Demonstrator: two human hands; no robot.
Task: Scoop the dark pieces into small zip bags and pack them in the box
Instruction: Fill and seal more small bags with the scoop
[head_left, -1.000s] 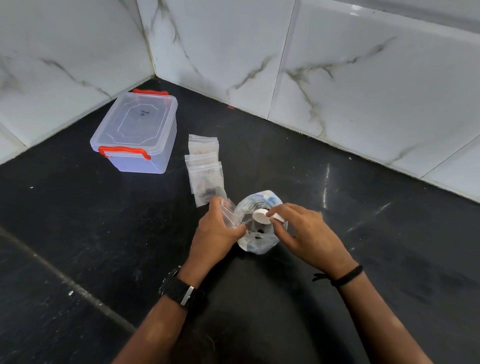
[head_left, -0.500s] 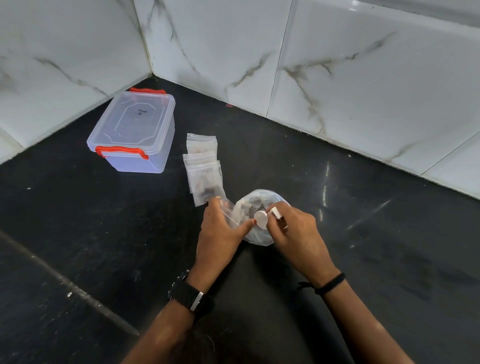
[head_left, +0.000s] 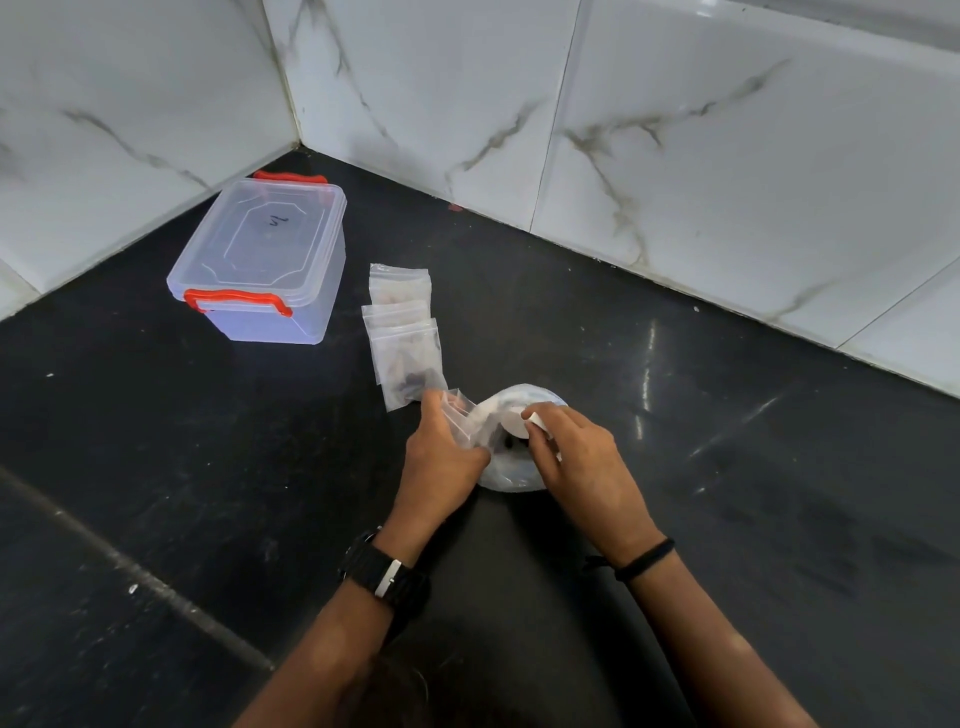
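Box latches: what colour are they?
Orange-red, on the clear plastic box; the near latch shows best in the head view.

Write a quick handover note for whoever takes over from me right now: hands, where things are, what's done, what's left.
Left hand holds a small zip bag open.
Right hand holds the white scoop over the big bag of dark pieces.
Three filled bags lie on the dark counter beside the box, lid closed.
Left: fill this bag, seal it, open the box, pack all bags.
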